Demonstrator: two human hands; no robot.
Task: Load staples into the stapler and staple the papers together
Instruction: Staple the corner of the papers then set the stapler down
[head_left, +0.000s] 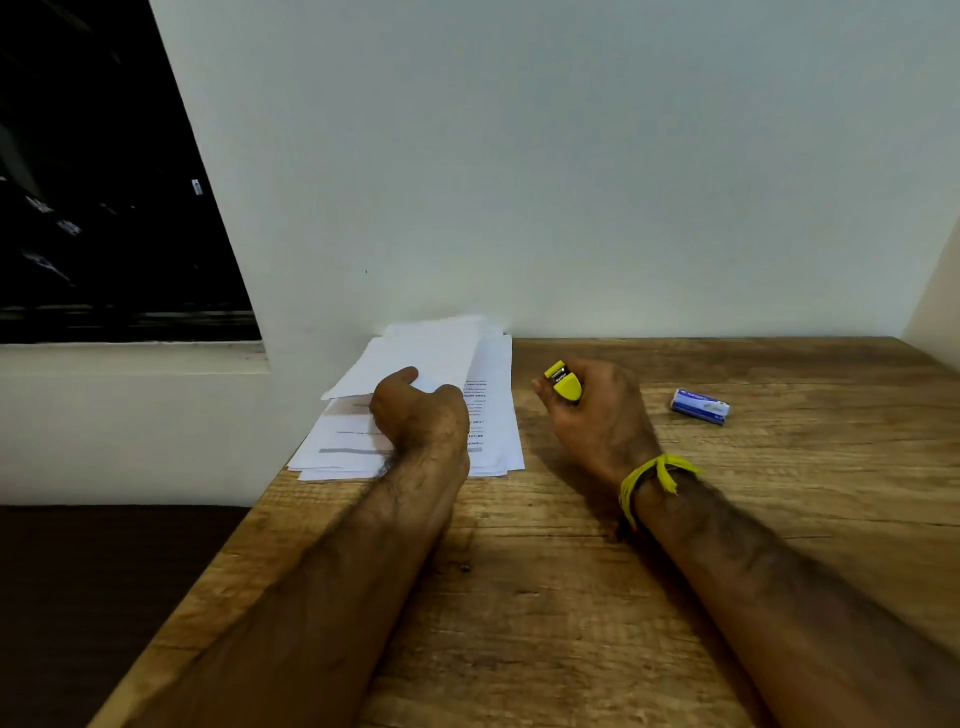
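From the head view, the left hand (418, 413) rests on the papers (415, 395) at the table's (571, 597) far left edge, its grip pinching the lifted top sheet. The right hand (592, 410) grips the yellow stapler (563, 382), held above the table just right of the papers. A small blue staple box (700, 406) lies further right; whether it holds staples cannot be told.

papers (498, 415) left on table (571, 597), stapler (563, 382) mid, staple box (700, 407) right
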